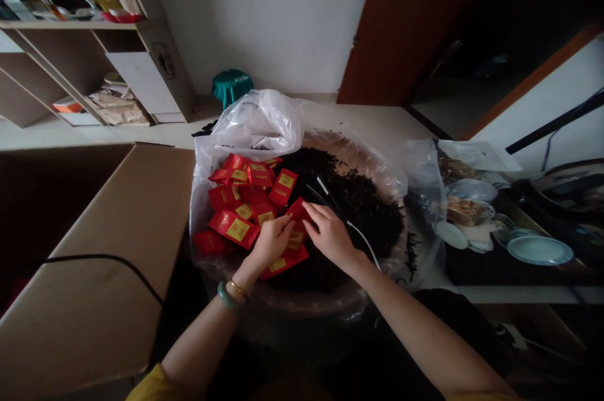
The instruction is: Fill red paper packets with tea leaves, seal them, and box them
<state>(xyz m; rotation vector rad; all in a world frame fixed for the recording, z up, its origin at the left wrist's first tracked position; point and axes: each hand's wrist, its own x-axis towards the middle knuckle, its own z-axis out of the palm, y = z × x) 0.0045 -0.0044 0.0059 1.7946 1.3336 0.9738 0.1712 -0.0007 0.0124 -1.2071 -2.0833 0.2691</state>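
Forearms point(410, 325) over basket rim point(311, 305), left hand point(270, 242) and right hand point(331, 235) touching red packet point(296, 206), grips unclear, bare strip point(361, 154) beyond leaves point(377, 209).

Single head-worn view, angled forward and down

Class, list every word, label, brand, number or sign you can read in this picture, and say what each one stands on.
"cole", perhaps: pale, blurred letters on the green item by the wall.
Red packets: yellow print, too small and blurred to read.
Dark mark on the cabinet side: too blurred to read.
No other text is legible.
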